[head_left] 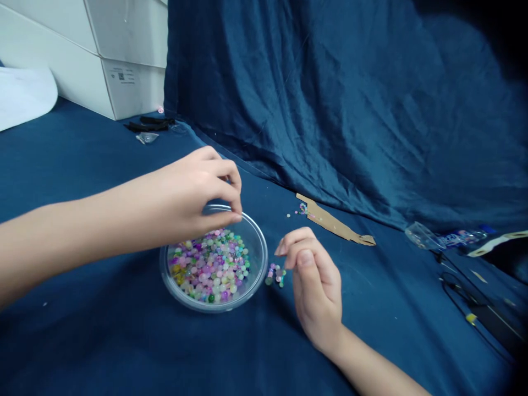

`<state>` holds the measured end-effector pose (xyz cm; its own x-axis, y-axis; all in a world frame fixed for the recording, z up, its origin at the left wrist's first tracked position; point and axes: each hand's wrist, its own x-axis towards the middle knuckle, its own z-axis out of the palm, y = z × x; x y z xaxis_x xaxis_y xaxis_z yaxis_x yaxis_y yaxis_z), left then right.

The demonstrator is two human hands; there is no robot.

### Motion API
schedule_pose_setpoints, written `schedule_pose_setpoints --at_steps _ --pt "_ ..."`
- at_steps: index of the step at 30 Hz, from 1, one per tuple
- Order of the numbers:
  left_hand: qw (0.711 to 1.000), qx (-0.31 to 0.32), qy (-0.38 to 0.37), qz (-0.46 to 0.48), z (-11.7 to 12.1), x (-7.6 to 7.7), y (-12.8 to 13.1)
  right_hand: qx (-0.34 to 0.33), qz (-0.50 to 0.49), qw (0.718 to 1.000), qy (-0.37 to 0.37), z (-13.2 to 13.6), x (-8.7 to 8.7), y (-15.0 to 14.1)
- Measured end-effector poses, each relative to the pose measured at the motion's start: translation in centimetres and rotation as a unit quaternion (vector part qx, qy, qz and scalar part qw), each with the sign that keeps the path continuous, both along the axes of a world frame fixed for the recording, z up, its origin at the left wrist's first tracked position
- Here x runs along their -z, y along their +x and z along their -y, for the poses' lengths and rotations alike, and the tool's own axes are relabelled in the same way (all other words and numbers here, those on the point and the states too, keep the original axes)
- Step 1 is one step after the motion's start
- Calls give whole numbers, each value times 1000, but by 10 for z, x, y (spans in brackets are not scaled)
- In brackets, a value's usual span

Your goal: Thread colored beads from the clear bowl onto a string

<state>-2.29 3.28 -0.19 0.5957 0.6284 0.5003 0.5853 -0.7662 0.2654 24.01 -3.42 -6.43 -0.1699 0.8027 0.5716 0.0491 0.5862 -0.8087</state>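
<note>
A round clear plastic bowl (256, 275) holds many small beads (214, 267) in purple, pink, white, green, blue and yellow. Above its far rim is my left hand (208, 190), thumb and fingertips pinched together; whatever is between them is too small to make out. To the right of the bowl, my right hand (315, 286) has its fingers curled and the thumb pressed against them, and what it grips is hidden. Close beside those fingers shows a small cluster of beads (275, 275); I cannot tell whether a string joins it to the hand.
A torn cardboard strip (336, 224) lies behind my right hand, with a few beads (303, 208) at its left end. Clear plastic packaging (445, 236) and black cables (466, 291) are at right. White boxes (132, 91), black items (150, 124) and a blue curtain (330, 110) stand behind.
</note>
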Motion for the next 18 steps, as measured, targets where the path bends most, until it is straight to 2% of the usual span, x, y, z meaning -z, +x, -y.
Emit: schedule_pose_setpoints --at_steps 3,8,15,18 --pt "993 -42 -34 -108 -4 8 -9 5 -54 999 -1 -2 2 -2" --pt "975 -76 -67 -199 -5 15 -9 -4 -42 999 -1 -2 1 -2" --pt "977 -59 -117 -165 -7 17 -7 -38 -16 999 -28 0 1 -2" --pt "993 -35 -48 -100 -8 17 -4 -52 -9 998 -32 0 3 0"
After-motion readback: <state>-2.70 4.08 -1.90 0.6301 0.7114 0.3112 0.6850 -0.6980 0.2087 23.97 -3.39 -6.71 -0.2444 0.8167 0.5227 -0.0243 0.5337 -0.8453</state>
